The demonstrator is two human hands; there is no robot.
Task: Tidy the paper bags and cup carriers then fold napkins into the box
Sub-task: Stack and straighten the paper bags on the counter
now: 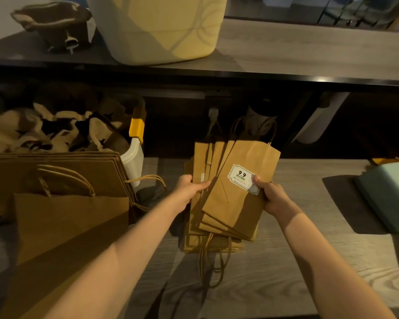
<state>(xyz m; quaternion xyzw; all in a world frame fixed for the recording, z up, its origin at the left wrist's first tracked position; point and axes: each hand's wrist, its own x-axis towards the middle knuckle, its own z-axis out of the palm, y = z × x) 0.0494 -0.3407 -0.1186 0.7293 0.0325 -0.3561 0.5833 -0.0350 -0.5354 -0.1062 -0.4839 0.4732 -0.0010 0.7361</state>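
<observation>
Clearly the bag-tidying step is in hand: both hands grip a fanned bundle of small paper bags (230, 189) over the grey wooden counter (309, 261), the left hand (189, 189) closed on the bundle's left edge and the right hand (268, 194) closed on its right edge, thumb pressing near the white sticker (241, 177) on the top bag. The bags are splayed, their corners out of line, and they sit above a few more small bags lying flat on the counter with cord handles trailing toward the person. To the left stands a stack of larger paper bags (62, 180), and behind it a plastic tub (131, 157) holds what look like pulp cup carriers (44, 130), still jumbled. My guess is that the next move calls for squaring the fan: sliding the edges together between the palms, then setting the bundle down flush. Napkins and their box I cannot pick out for certain.
</observation>
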